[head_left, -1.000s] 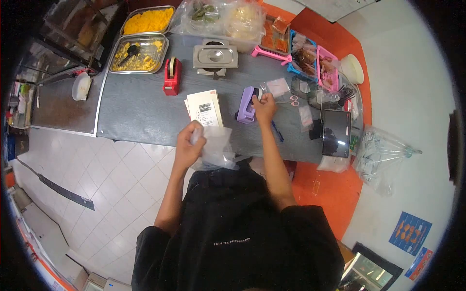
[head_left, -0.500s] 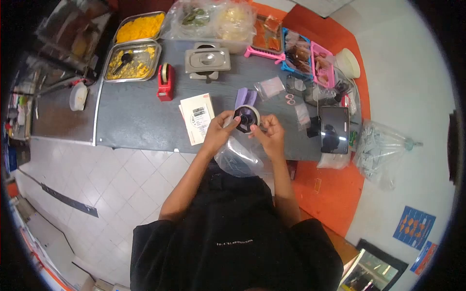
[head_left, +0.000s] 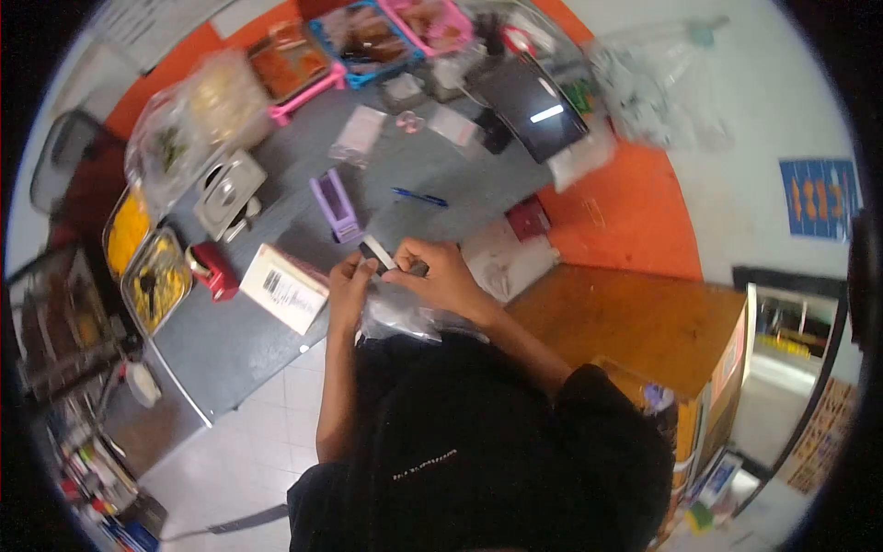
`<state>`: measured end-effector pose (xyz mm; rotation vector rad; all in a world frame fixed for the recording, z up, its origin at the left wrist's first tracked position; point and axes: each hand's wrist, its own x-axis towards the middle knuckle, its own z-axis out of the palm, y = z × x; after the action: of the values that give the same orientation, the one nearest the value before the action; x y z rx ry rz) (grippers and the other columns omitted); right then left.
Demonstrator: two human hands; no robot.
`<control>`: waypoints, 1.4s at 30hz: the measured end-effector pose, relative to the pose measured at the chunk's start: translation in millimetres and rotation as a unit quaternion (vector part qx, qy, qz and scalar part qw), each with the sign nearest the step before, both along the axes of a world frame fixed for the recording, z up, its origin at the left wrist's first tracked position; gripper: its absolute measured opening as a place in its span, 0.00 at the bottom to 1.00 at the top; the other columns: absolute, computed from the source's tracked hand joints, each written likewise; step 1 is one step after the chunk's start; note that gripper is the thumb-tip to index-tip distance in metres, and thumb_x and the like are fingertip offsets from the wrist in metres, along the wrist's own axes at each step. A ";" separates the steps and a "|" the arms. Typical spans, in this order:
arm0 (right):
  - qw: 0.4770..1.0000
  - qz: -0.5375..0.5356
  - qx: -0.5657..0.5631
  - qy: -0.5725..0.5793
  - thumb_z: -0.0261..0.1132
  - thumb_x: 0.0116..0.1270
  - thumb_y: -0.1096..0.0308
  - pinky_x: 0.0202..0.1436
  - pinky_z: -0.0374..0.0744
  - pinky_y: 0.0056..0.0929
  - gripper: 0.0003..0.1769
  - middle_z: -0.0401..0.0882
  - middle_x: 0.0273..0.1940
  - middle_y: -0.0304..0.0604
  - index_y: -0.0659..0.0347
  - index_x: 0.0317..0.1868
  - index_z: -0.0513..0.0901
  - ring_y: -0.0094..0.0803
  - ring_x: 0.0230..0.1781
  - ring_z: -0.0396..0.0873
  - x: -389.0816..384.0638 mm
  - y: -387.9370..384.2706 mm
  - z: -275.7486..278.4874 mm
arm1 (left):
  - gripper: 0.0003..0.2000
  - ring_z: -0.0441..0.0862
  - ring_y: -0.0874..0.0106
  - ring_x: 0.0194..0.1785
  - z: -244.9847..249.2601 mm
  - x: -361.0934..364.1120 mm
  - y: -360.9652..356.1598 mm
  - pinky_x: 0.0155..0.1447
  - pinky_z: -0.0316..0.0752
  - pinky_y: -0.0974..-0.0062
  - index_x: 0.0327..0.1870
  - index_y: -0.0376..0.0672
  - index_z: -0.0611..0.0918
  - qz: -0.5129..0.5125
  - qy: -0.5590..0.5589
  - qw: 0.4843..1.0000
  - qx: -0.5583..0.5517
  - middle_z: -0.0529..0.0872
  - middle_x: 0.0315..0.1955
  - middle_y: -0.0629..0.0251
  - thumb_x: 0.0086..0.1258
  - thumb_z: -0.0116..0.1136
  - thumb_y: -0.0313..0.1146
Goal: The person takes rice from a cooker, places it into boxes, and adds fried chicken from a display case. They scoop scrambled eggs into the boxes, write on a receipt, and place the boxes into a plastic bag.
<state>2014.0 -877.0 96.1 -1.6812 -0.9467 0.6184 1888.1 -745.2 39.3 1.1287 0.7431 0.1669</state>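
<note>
Between my two hands is a tape roll [head_left: 378,252] with a pale rim and dark core, now seen edge-on. My left hand [head_left: 349,283] pinches its left side, and my right hand [head_left: 436,274] has its fingers wrapped round the right side. Just beyond the hands a purple tape dispenser [head_left: 336,207] lies on the grey table [head_left: 276,175]. Clear plastic [head_left: 402,315] hangs below the hands, against the black shirt. To the left of my left hand is a cream box with printed labels [head_left: 283,289].
A red tape dispenser [head_left: 213,272], metal trays of yellow food [head_left: 156,281] and a lidded steel container [head_left: 229,195] stand at the left. A blue pen [head_left: 419,197] and a tablet [head_left: 532,106] are at the right. Pink and blue baskets [head_left: 363,41] line the back.
The view has swung to the right, bringing the pen and wooden surface into sight. The roll has turned from face-on to edge-on, still between both hands.
</note>
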 end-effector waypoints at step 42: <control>0.962 -0.218 0.028 0.160 0.79 0.50 0.61 0.43 0.78 0.31 0.24 0.78 0.37 0.42 0.63 0.37 0.74 0.29 0.37 0.79 72.8 -122.7 -51.0 | 0.24 0.81 0.74 0.39 20.4 126.9 -67.8 0.43 0.75 0.79 0.55 0.27 0.77 -0.253 0.163 0.937 0.179 0.84 0.40 0.61 0.68 0.59 0.41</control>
<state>2086.8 -999.7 45.2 -1.6079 -0.3428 0.5360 2015.0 -813.0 59.6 1.6874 0.7017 -0.3421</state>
